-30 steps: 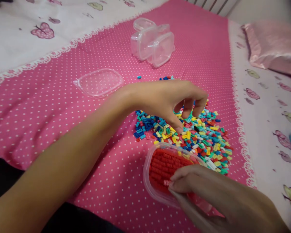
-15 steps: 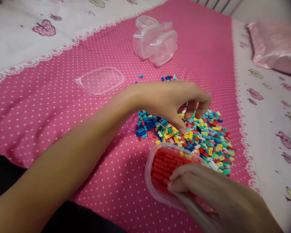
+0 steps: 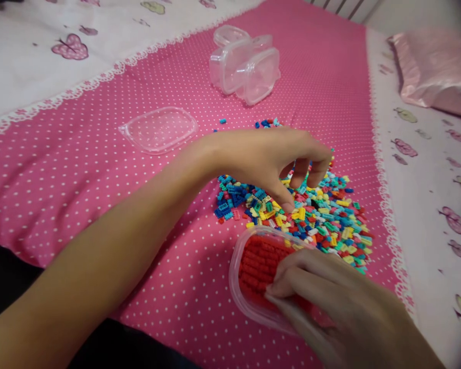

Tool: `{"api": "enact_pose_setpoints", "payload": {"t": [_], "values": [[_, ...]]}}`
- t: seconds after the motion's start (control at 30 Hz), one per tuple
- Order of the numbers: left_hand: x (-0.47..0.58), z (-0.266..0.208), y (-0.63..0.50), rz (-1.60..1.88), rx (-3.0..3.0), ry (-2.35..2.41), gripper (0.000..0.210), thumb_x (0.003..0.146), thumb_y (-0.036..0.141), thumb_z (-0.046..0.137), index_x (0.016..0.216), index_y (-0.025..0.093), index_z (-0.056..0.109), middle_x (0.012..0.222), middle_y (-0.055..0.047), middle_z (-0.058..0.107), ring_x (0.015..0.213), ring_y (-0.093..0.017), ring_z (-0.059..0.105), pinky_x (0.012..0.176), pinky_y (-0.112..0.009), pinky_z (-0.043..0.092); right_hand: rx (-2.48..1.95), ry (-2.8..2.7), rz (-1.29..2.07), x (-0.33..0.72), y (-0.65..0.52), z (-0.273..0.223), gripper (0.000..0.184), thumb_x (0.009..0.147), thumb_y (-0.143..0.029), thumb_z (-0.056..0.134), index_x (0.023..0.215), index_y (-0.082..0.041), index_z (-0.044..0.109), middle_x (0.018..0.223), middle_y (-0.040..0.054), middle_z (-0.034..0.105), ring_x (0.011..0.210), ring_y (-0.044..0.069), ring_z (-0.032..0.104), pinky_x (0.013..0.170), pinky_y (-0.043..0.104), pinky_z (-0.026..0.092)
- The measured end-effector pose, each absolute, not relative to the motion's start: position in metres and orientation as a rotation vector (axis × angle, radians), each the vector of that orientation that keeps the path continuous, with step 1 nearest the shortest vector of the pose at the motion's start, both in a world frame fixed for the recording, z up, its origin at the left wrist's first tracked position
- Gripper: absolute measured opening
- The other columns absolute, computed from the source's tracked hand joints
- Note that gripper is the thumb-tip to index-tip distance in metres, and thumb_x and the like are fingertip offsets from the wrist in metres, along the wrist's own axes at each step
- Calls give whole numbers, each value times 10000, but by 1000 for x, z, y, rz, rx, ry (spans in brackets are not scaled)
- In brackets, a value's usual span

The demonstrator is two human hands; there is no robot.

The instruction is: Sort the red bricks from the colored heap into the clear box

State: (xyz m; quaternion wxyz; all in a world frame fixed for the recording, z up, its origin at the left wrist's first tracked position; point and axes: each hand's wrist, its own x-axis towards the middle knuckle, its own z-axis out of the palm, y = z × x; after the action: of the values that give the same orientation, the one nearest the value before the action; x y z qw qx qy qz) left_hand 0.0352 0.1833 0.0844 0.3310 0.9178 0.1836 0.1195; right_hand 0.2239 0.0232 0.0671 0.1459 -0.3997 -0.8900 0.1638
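My left hand (image 3: 269, 154) arches over a heap of small toy building bricks (image 3: 341, 225) in many colours. Its thumb and fingers are curved and apart, and I see nothing between them. In front of the heap stands a clear plastic container (image 3: 235, 287) with red bricks (image 3: 259, 266) lying in rows inside. My right hand (image 3: 341, 302) reaches over the container's right side, thumb and fingertips pinched together just above the red bricks. Whatever the pinch holds is hidden. The palm covers the container's right end.
A clear lid (image 3: 159, 130) lies flat on the pink dotted bedspread (image 3: 77, 169). Farther back, several clear containers (image 3: 246, 66) stand bunched together. A few loose bricks (image 3: 267, 123) lie behind my left hand. A shiny pink pillow (image 3: 438, 72) is at the far right.
My right hand has shifted slightly, its index finger a bit higher and more bent over the red bricks. My left hand has hardly moved.
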Motion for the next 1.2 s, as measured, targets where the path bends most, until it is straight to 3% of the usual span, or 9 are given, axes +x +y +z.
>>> {"api": "enact_pose_setpoints", "payload": {"t": [0.37,0.6,0.8,0.97,1.2], "values": [[35,86,182,312,2392,497,286,734,219,824,959,184,651,890,23,675,794,-126,606,696,-219,407,-1158,-2492,322,219,30,73,321,970,-203,476,759,-276,706,720,-36,727,565,157,692,484,298,515],[35,85,184,302,2395,497,253,748,238,801,956,212,660,917,11,697,821,-139,619,709,-220,412,-1148,-2562,412,223,28,69,285,934,-161,511,769,-276,713,734,-32,704,641,175,689,557,307,515],[33,82,185,335,2424,466,290,763,243,810,996,170,653,902,10,681,799,-124,601,689,-208,397,-1145,-2527,473,222,30,71,240,874,-135,541,739,-261,693,721,-50,699,632,157,675,590,304,500],[32,83,185,334,2430,447,296,791,280,803,1008,153,646,904,2,677,806,-129,603,698,-213,412,-1149,-2504,517,220,33,73,253,925,-148,543,801,-282,718,756,-58,719,677,147,687,632,300,488],[34,84,184,293,2435,512,230,793,189,735,998,170,633,917,20,662,847,-121,612,709,-190,405,-1158,-2483,584,224,31,69,229,928,-163,570,805,-306,699,768,-71,700,706,151,652,650,307,443]]}}
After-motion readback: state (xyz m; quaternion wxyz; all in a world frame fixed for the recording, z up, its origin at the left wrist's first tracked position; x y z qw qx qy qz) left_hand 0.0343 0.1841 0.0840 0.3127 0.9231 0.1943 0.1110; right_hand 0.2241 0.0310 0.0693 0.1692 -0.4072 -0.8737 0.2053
